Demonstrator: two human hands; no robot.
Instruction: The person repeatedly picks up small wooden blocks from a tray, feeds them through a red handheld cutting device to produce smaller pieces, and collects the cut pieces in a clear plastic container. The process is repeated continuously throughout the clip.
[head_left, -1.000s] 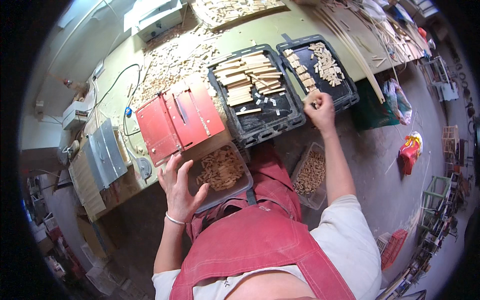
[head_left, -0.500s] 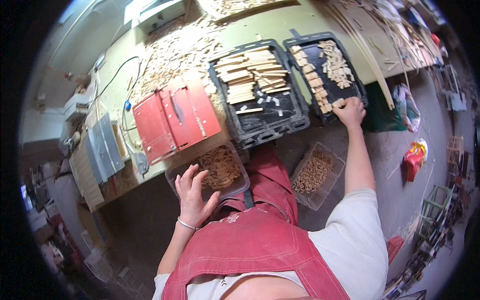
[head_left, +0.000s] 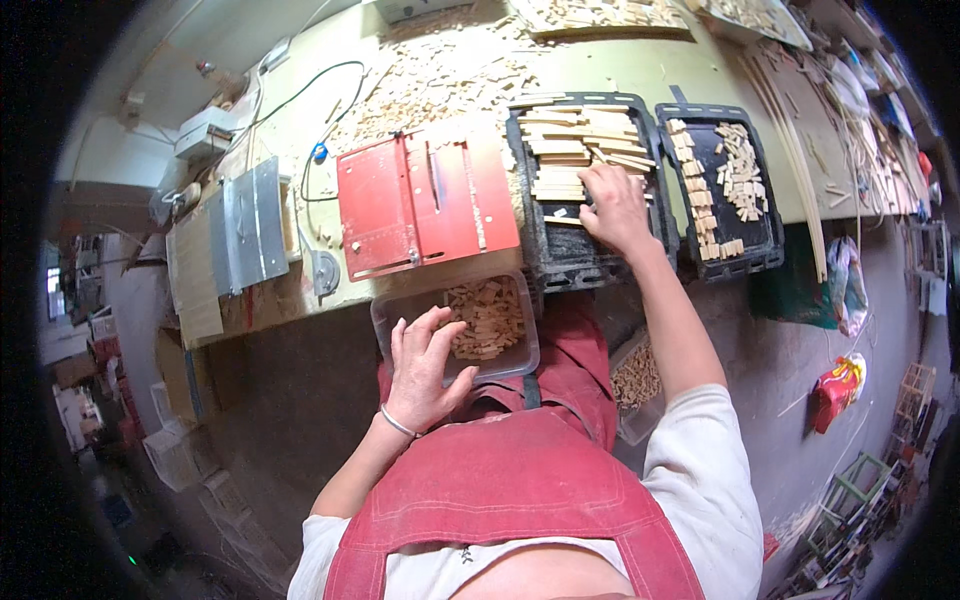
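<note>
My right hand (head_left: 620, 212) is over a black tray (head_left: 568, 245) of light wooden strips (head_left: 565, 150). Its bent fingers rest at the strips' right part, with the thumb apart from them; the fingertips are partly hidden. My left hand (head_left: 425, 372) hovers, fingers spread, at the near left of a clear plastic bin (head_left: 525, 350) with small wooden pieces (head_left: 487, 318) inside. Nothing shows in that hand. In a second black tray (head_left: 712, 150) to the right, small wood blocks (head_left: 700, 200) stand in a column along the left side, beside a loose heap of blocks (head_left: 742, 175).
A red table saw (head_left: 420, 205) with a slot and blade sits left of the trays. Wood offcuts (head_left: 440, 85) cover the bench behind it. Long wooden strips (head_left: 790, 160) lie at the right. Below stands another bin of small wooden bits (head_left: 635, 375); a red bag (head_left: 838, 393) hangs right.
My right hand has left the blocks in the right tray and moved left to the strips. A short row of blocks now shows at that tray's near end. The view has shifted.
</note>
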